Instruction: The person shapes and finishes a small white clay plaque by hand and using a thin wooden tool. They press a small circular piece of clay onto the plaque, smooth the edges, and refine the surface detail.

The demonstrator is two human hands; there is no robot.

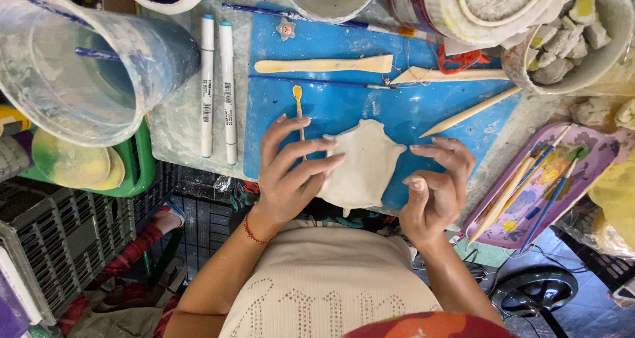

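- Crowded craft bench (pixel 178 123), pale and paint-smeared, seen from above; a blue mat (pixel 423 106) covers its middle, dark plastic crates stand at near left
- Flat piece of pale clay (pixel 362 163) with wavy, lobed edges lies on the near edge of the mat, between both hands; its longer run goes roughly near to far, a small stub pointing toward the person
- Left hand (pixel 288 172): fingers spread and laid across the clay's left edge, pressing on it, not closed around it
- Right hand (pixel 436 182): fingers curled, fingertips just at the clay's right edge; contact looks light, cannot tell for certain
- The left hand is further onto the clay; the right is at the rim only
- Far of the clay on the mat: a small yellow-tipped tool (pixel 298 106) running under the left fingers, a flat wooden modelling tool (pixel 324 65), a thin brush (pixel 317 81), a pointed wooden stick (pixel 469 112)
- Two white markers (pixel 217 86) lie side by side left of the mat
- Clear plastic tub (pixel 73 73) at far left; bowl of clay lumps (pixel 569 40) at far right; purple paint palette (pixel 542 182) holding brushes at right
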